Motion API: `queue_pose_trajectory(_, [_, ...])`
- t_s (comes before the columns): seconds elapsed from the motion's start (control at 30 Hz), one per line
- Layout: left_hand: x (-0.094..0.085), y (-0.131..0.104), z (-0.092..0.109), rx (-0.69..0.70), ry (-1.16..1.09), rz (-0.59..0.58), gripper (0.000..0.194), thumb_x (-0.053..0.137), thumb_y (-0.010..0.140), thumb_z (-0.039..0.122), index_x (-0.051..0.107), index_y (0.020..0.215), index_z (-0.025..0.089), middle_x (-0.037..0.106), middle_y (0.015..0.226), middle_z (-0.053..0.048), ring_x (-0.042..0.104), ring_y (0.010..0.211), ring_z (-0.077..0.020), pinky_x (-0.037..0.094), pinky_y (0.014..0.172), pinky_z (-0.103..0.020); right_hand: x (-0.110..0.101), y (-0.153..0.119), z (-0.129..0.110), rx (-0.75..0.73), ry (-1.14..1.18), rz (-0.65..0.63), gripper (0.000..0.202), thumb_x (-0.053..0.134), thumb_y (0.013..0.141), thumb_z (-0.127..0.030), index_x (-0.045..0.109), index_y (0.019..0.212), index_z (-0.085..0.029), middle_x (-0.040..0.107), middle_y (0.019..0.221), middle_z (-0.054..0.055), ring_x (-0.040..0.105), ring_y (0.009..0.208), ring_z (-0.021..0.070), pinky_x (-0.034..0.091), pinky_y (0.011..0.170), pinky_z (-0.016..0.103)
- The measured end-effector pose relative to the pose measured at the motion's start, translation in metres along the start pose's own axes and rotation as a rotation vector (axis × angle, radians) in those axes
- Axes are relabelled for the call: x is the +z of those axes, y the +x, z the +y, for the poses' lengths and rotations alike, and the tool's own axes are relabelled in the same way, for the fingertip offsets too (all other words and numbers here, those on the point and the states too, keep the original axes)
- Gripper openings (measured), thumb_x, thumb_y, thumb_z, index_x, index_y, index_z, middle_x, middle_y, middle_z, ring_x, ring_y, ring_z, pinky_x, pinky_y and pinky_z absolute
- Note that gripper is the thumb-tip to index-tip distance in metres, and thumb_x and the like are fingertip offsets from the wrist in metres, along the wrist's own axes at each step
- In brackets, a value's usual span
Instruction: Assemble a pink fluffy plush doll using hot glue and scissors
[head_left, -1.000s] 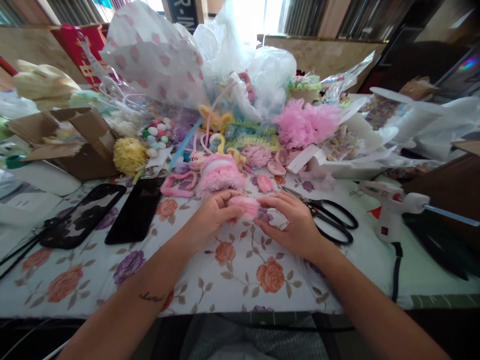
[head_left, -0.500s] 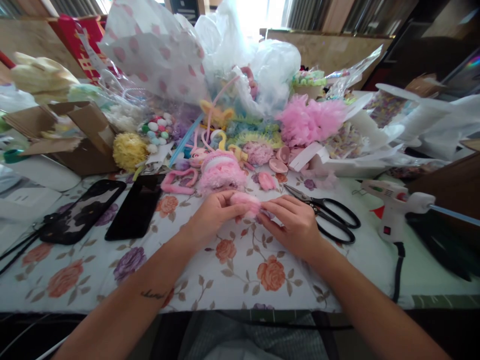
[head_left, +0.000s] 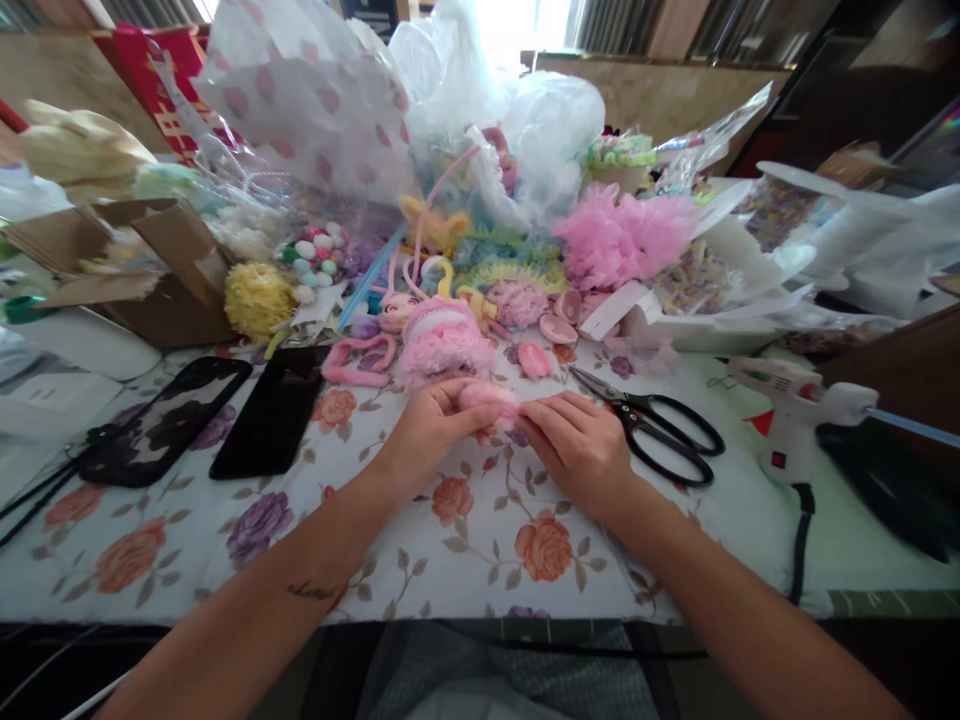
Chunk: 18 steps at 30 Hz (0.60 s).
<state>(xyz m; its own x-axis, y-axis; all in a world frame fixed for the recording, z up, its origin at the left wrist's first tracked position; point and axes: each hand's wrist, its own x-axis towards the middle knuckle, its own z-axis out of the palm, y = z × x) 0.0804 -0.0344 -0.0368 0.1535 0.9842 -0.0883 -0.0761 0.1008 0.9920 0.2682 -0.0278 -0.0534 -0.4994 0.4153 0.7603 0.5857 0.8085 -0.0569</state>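
Note:
A small fluffy pink piece (head_left: 489, 402) is held between my two hands over the flowered tablecloth (head_left: 450, 560). My left hand (head_left: 429, 428) pinches its left side, thumb in front. At its right end, the fingers of my right hand (head_left: 579, 440) are pressed together on the edge. Just behind my left hand lies a fuzzy pink bundle with a white band (head_left: 444, 340). A second pink fluffy piece (head_left: 535, 359) rests on the cloth behind the held one. Black-handled scissors (head_left: 660, 425) lie to the right of my right hand.
A pink bent strip (head_left: 358, 360), a black phone (head_left: 270, 415) and a patterned phone case (head_left: 166, 420) lie left. A white glue gun (head_left: 795, 410) stands right. Behind are a cardboard box (head_left: 172, 280), pink tulle (head_left: 626, 235), a yellow pompom (head_left: 260, 302) and plastic bags (head_left: 555, 130).
My right hand has shifted slightly left and its fingers are closer together at the edge of the pink piece. My left hand has hardly moved.

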Motion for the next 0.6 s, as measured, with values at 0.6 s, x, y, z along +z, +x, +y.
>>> queue_pose_trajectory(0.6, [0.0023, 0.0010, -0.0043, -0.007, -0.041, -0.002, 0.013, 0.074, 0.075, 0.023, 0.072, 0.085, 0.015, 0.065, 0.061, 0.003, 0.057, 0.051, -0.0061, 0.048, 0.053, -0.016, 0.0057, -0.0031, 0.0018, -0.048, 0.036, -0.049, 0.012, 0.055, 0.086, -0.004, 0.057, 0.082, -0.015, 0.064, 0.071, 0.006, 0.052, 0.066, 0.0168, 0.046, 0.062, 0.031])
